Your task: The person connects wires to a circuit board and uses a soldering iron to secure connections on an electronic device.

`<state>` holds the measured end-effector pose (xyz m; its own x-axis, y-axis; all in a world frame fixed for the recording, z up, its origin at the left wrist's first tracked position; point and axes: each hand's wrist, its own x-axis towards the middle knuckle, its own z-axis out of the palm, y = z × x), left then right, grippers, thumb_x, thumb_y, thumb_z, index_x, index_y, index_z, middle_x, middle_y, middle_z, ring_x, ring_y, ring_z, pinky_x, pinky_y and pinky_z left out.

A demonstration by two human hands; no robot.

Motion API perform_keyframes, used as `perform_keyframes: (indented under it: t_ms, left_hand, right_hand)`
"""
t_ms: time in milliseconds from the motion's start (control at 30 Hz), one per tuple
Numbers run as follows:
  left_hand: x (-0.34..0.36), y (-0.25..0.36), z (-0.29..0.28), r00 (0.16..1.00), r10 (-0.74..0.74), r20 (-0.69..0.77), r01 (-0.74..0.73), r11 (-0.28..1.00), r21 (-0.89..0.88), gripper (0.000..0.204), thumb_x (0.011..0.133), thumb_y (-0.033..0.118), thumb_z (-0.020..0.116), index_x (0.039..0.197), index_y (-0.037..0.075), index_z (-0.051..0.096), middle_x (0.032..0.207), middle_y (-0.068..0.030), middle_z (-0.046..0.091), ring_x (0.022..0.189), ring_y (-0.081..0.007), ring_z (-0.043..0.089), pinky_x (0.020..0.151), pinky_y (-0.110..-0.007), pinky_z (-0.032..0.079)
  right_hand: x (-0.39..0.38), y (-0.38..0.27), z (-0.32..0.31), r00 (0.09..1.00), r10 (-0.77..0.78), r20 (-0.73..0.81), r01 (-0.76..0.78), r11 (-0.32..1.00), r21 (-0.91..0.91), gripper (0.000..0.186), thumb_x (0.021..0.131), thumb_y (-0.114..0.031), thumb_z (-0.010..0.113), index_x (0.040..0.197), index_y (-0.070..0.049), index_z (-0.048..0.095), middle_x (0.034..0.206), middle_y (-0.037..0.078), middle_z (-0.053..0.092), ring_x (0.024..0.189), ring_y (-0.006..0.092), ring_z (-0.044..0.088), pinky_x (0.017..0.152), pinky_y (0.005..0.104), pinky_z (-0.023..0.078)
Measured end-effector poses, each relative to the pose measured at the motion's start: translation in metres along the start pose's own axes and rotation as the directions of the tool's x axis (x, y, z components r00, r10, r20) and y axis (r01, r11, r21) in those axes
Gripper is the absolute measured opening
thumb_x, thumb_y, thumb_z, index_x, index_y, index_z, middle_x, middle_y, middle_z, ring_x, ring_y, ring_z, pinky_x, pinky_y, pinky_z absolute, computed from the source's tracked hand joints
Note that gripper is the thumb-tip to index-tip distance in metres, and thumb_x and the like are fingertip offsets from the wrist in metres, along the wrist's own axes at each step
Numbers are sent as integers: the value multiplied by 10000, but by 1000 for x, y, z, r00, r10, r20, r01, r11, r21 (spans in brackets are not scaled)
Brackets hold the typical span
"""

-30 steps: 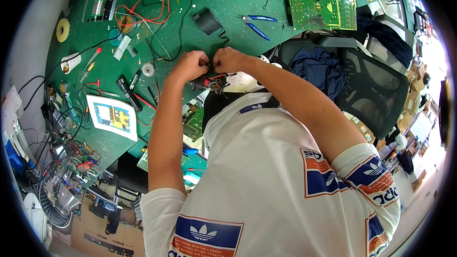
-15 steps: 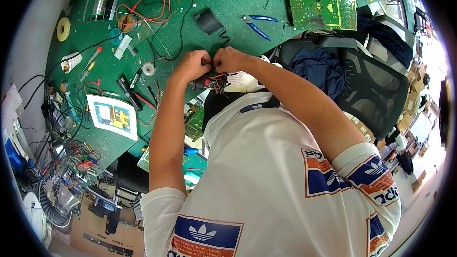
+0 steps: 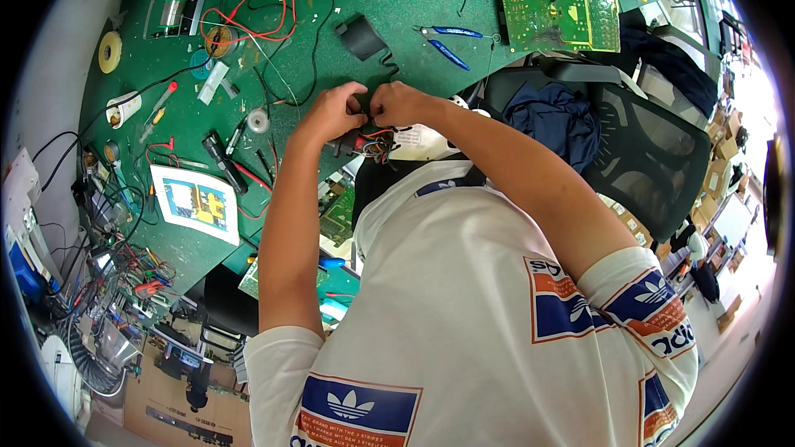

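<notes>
My left hand (image 3: 335,112) and my right hand (image 3: 397,103) almost meet at the bench edge, both with curled fingers pinched around something small and dark that I cannot make out. Just beneath them sits a white device (image 3: 421,145) with a bundle of red and dark wires (image 3: 377,145) coming out. Above my hands a dark curved piece (image 3: 360,37) lies on the green bench (image 3: 414,0), with a short black coiled cord beside it. Blue cutters (image 3: 451,54) lie to its right.
A large circuit board (image 3: 555,12) is at the back right, beside an office chair (image 3: 646,165) with dark cloth (image 3: 546,124). Tangled leads (image 3: 257,8), a flashlight (image 3: 217,153), a printed sheet (image 3: 195,203) and assorted tools cover the left side, near a cluttered shelf area (image 3: 74,265).
My left hand's fingers have lifted slightly higher since the earlier frames. My right hand and the things on the bench look the same.
</notes>
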<state>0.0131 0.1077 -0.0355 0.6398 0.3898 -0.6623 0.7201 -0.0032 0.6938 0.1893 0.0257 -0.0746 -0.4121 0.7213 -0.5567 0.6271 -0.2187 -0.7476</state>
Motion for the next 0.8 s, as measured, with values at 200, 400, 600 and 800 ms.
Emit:
perform_keyframes:
  t_ms: [200, 400, 600, 800]
  left_hand:
    - [0, -2, -2, 1000, 15, -10, -15, 1000, 3, 315, 714, 76, 762, 995, 4, 640, 871, -138, 700, 811, -243, 685, 716, -365, 533]
    - [-1, 5, -4, 999, 29, 25, -30, 997, 70, 145, 754, 76, 720, 859, 6, 648, 796, -131, 693, 744, -259, 677, 677, -361, 521]
    - [0, 2, -3, 997, 60, 41, -63, 996, 68, 139, 764, 79, 713, 856, 4, 641, 807, -135, 694, 741, -260, 674, 675, -360, 519]
    - [-2, -3, -2, 999, 45, -18, -47, 992, -116, 170, 763, 93, 725, 889, 13, 643, 828, -135, 701, 767, -240, 680, 698, -348, 526]
  right_hand:
    - [1, 1, 0, 1000, -5, 10, 5, 1000, 24, 210, 677, -246, 698, 819, -97, 738, 900, 124, 679, 860, 300, 665, 799, 390, 531]
    - [1, 1, 0, 1000, 6, 20, -7, 999, 46, 211, 673, -246, 693, 814, -95, 736, 877, 127, 682, 845, 297, 666, 789, 388, 533]
    - [-1, -3, -2, 1000, -3, -4, 4, 997, 74, 223, 696, -275, 708, 818, -89, 725, 857, 128, 679, 823, 299, 664, 768, 395, 530]
    - [-1, 0, 1, 997, -53, -64, 56, 997, 57, 244, 730, -284, 714, 854, -75, 719, 813, 126, 688, 770, 291, 668, 733, 382, 528]
